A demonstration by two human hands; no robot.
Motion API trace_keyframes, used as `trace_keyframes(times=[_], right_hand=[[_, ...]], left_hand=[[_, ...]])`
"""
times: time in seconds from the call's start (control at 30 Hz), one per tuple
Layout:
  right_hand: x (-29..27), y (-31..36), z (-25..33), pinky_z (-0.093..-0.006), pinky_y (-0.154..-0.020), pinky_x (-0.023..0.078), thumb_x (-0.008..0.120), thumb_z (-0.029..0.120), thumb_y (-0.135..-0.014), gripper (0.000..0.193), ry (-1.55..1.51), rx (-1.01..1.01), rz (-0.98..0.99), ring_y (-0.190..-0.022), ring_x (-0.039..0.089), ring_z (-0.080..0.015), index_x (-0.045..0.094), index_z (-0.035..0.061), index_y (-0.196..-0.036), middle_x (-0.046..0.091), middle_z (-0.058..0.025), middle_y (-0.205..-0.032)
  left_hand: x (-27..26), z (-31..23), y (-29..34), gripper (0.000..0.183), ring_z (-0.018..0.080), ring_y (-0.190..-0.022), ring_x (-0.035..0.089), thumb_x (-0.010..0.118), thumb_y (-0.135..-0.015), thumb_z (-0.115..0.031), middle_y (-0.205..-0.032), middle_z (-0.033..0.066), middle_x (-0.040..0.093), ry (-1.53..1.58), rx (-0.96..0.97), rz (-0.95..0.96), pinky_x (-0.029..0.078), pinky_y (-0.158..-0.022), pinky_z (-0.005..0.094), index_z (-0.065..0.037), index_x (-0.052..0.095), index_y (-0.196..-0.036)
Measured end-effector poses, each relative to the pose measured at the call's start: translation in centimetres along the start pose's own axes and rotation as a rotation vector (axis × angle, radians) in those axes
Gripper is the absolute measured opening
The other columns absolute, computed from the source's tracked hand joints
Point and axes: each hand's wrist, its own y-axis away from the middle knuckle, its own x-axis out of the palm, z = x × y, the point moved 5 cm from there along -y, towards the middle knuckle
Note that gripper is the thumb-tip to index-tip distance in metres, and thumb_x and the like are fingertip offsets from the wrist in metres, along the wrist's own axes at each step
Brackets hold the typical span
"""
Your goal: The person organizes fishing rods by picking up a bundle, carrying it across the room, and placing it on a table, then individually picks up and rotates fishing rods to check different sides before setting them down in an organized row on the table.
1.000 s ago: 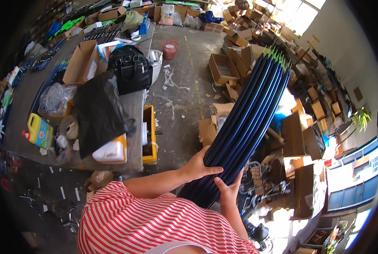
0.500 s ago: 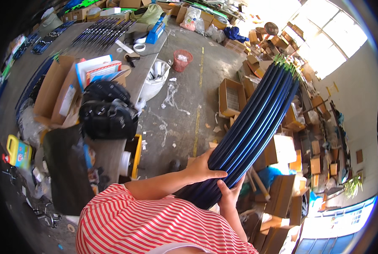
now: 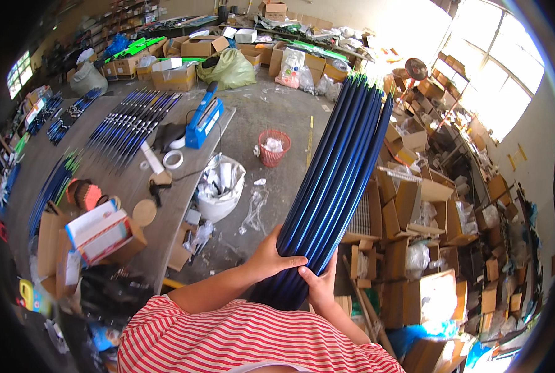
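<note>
A thick bundle of long, glossy dark blue tapered rods with thin green tips (image 3: pixel 333 180) slants up and away from my body. My left hand (image 3: pixel 274 256) wraps the bundle's left side low down, thumb lying across the front. On the right side, my right hand (image 3: pixel 321 283) grips it a little lower, its thumb near the left one. Both hands are closed on the bundle, whose lower end reaches in against my striped shirt. Some fingers are hidden behind the rods.
Left is a long table (image 3: pixel 184 186) with patterned rods (image 3: pixel 134 121), a blue sealing machine (image 3: pixel 204 121), tape rolls and boxes. A white sack (image 3: pixel 221 193) and a red basket (image 3: pixel 274 149) stand on the floor beyond. Piled cardboard boxes (image 3: pixel 408 205) line the right side.
The view has tilted up and swung left, showing more of the table and far wall. The bundle now stands more upright. Both hands keep their hold on it.
</note>
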Motion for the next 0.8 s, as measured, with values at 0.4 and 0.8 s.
trace_keyframes(times=[0.4,0.8], right_hand=[[-7.0,-32.2,0.7,-0.0331,-0.091,0.041,0.075,0.006,-0.065,0.088,0.149,-0.033,-0.182,-0.105,0.048,-0.0208,0.022,0.0086,-0.135,0.047,-0.0085,-0.116],[-20.3,-64.9,-0.7,-0.0339,-0.094,0.038,0.075,0.005,-0.066,0.097,0.087,-0.027,-0.123,-0.111,0.043,-0.0208,0.013,0.0087,-0.139,0.041,-0.0089,-0.123]], left_hand=[[-1.5,4.6,-35.2,0.084,0.0233,-0.108,0.049,0.081,-0.062,-0.03,-0.115,0.0152,0.052,0.125,-0.013,0.142,0.037,-0.094,0.0342,0.003,0.037,-0.125],[0.8,9.4,-69.3,0.082,0.0227,-0.107,0.05,0.08,-0.063,-0.027,-0.116,0.0146,0.052,0.03,0.048,0.123,0.038,-0.093,0.0329,0.002,0.037,-0.126]])
